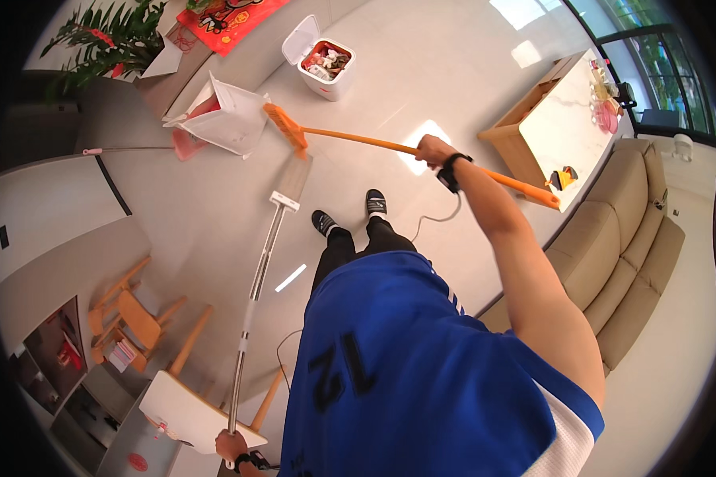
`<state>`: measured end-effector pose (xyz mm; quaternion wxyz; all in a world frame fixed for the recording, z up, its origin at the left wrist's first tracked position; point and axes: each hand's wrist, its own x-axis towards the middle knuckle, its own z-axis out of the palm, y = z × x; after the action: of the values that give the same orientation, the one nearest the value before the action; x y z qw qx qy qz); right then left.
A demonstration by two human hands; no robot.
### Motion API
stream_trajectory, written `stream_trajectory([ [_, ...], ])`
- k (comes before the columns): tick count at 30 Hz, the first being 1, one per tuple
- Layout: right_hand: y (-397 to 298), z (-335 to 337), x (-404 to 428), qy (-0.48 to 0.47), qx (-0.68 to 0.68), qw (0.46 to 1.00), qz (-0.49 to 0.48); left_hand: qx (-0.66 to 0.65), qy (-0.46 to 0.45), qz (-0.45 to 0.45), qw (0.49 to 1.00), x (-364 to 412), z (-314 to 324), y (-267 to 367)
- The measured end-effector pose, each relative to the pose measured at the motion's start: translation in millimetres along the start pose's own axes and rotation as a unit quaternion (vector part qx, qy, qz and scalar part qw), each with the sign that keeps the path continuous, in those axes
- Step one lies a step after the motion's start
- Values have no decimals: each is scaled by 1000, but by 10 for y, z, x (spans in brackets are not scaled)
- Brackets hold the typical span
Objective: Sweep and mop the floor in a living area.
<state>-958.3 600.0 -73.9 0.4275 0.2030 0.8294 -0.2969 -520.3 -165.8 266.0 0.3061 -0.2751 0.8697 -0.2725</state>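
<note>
My right hand (434, 151) grips the handle of an orange broom (358, 139), whose angled head rests near the floor beside a white bag. My left hand (231, 445) is closed around the lower end of a metal mop pole (259, 280). At the far end of that pole, a flat mop head (295, 176) lies on the floor, close to the broom's bristles. Left of the broom stands the open white bag (238, 122) with something red inside. A pink dustpan (188, 145) with a long thin handle lies against it.
An open-lidded white bin (328, 89) full of rubbish stands ahead. At the right are a marble-topped table (549, 131) and a beige sofa (608, 232). Wooden chairs (137, 316) and a white table (185, 411) stand at the left. A cable (438, 218) trails beside my feet.
</note>
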Motion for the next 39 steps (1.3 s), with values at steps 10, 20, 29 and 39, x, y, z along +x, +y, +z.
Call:
stream_trajectory([
  [10,49,129,431,38,-154,986,59,36,-168,-38,984,-475,-889,-333],
  [20,985,-490,7,100,-229,966,70,42,-61,-29,997,-192,-789,-572],
  [29,892,-1130,323,142,-261,952,75,151,185,-59,969,390,-1126,-203],
  [39,2073,-473,34,101,50,976,186,213,270,-95,934,496,-2397,606],
])
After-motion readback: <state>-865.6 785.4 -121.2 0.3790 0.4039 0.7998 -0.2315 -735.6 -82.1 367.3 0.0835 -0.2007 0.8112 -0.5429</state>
